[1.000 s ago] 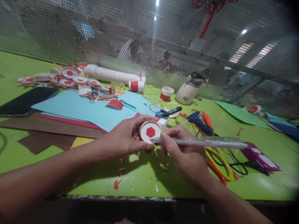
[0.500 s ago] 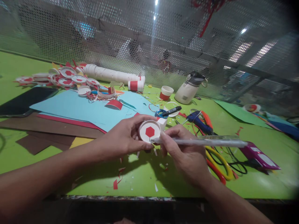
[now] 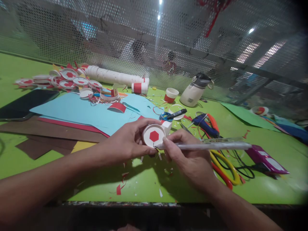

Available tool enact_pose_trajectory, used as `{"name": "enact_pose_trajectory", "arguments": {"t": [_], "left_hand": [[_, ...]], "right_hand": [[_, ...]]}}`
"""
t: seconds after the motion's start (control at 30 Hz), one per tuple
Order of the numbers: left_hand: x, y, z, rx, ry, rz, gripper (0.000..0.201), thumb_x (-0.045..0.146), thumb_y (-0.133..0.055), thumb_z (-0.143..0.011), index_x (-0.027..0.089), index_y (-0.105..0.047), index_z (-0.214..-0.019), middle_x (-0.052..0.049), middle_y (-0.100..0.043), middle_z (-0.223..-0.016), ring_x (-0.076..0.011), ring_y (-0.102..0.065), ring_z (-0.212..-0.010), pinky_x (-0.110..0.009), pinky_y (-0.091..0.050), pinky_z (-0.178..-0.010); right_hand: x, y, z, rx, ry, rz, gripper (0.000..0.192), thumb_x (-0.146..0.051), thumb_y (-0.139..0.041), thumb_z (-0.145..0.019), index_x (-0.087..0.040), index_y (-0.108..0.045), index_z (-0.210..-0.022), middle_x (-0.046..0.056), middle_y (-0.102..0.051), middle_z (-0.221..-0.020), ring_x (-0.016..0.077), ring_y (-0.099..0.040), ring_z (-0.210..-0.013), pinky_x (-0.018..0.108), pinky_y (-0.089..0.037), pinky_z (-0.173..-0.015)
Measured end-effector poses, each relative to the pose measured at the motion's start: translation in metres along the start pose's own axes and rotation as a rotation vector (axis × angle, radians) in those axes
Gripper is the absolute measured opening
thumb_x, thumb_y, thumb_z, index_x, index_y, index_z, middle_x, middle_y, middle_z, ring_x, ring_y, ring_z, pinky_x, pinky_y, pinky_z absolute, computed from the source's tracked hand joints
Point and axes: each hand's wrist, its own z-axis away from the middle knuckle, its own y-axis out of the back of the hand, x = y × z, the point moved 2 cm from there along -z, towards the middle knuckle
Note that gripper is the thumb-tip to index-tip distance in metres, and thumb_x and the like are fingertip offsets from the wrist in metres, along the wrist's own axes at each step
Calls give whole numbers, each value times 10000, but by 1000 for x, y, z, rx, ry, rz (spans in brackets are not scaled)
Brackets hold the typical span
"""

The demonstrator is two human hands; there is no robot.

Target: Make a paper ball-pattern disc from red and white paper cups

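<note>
My left hand [image 3: 127, 141] grips a small white paper cup [image 3: 155, 134] turned so its round bottom faces me; a red hexagon is stuck at the centre of that bottom. My right hand [image 3: 187, 157] holds a long clear-barrelled pen [image 3: 207, 146] lying almost level, its tip touching the lower rim of the cup bottom. Both hands hover just above the green table [image 3: 149, 179], near its front edge.
Blue, red and brown paper sheets [image 3: 79, 112] lie at left, with several finished red-and-white discs [image 3: 69, 80] and a white cup stack [image 3: 113, 77] behind. Scissors [image 3: 226, 166], a blue tool [image 3: 204, 125], a black marker [image 3: 178, 114], a bottle [image 3: 194, 91] and a phone [image 3: 24, 104] surround the hands. Mesh wall behind.
The pen has slid slightly left along the cup's rim and both hands edged a little upward. Otherwise nothing has moved.
</note>
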Motion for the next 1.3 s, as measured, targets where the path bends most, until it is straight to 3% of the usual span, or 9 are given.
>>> {"name": "enact_pose_trajectory", "arguments": {"t": [0.4, 1.3], "left_hand": [[-3, 2, 1, -18, -70, -79, 531, 118, -717, -681, 151, -500, -1165, -37, -573, -1046, -146, -574, -927, -233, -469, -766], [-5, 2, 1, -19, -70, -86, 528, 95, -713, -681, 141, -496, -1160, -28, -593, -1013, -138, -580, -919, -219, -486, -766]], "right_hand": [[1, 2, 0, 5, -39, -44, 174, -234, -576, -867, -197, -546, -700, -65, -561, -564, 67, -512, -491, 187, -426, -522], [3, 1, 0, -31, -25, -31, 144, -217, -595, -861, -202, -571, -720, -74, -576, -588, 51, -510, -495, 165, -410, -490]]}}
